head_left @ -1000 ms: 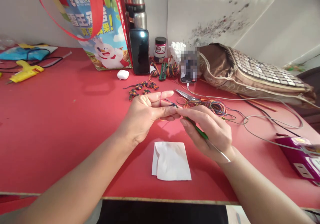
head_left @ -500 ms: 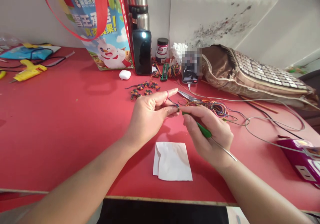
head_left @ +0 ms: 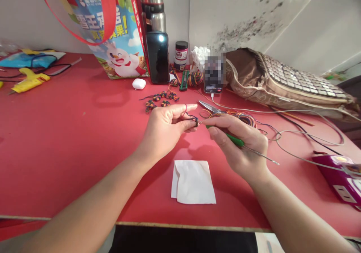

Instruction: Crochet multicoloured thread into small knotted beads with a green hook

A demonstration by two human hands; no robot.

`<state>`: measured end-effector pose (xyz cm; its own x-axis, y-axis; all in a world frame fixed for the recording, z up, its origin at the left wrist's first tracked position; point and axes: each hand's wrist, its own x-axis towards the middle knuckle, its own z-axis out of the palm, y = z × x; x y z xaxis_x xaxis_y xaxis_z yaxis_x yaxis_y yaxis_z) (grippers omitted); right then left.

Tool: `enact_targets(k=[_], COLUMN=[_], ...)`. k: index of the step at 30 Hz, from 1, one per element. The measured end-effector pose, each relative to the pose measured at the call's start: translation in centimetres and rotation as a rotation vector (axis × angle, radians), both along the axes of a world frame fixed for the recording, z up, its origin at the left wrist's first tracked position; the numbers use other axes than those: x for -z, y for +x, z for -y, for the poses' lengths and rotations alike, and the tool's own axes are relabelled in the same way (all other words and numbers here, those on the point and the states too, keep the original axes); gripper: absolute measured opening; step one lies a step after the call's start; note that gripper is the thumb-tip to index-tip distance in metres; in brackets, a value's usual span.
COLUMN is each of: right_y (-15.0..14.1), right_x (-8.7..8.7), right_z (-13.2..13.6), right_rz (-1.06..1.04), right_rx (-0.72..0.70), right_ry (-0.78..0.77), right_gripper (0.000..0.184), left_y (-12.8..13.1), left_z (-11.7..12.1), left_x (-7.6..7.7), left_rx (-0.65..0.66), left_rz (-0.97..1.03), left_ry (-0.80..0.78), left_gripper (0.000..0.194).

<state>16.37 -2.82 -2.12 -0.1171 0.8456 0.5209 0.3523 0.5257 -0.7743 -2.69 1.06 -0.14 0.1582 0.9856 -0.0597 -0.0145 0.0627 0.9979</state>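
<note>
Between thumb and fingers, my left hand [head_left: 167, 129] pinches a small dark crocheted piece [head_left: 196, 122], with yarn looped round its raised index finger. My right hand [head_left: 239, 146] is closed on a crochet hook [head_left: 235, 140] with a green grip; its metal shaft sticks out behind the hand and its tip meets the small piece. Just beyond, several multicoloured crocheted pieces [head_left: 163, 96] lie on the red table. Scissors [head_left: 210, 107] rest beside a loose tangle of multicoloured yarn [head_left: 244, 119], partly hidden by my right hand.
A folded white paper [head_left: 194, 181] lies near the front edge. Along the back stand a printed bag [head_left: 124, 53], a thermos [head_left: 153, 8], a phone [head_left: 157, 57] and a jar [head_left: 181, 53]. A yellow glue gun [head_left: 29, 81] is at left, a purple power strip [head_left: 338, 178] at right.
My right hand and the hook have shifted slightly to the right, and the hook's rear end has swung up and right. My left hand keeps its pinch on the small piece.
</note>
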Motion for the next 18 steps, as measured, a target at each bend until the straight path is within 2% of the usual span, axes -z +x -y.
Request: enact_targets(k=[7,12,18], right_y=[0.5,1.0,2.1], right_x=[-0.2,-0.4,-1.2], right_z=[-0.1,-0.4,-0.9], right_rz=[0.023,0.024,-0.052], right_rx=[0.009,-0.032,-0.116], right_ry=[-0.031,-0.012,-0.203], right_gripper=[0.017,0.016,0.013], left_y=[0.0,-0.2,-0.8], left_z=[0.0,-0.1,0.1], left_x=[0.1,0.3,0.3], left_rx=[0.009,0.036,0.208], left_rz=[0.024,-0.103,-0.249], left_ry=[-0.023,0.003,0.041], left_gripper=[0.039,0.024,0.024])
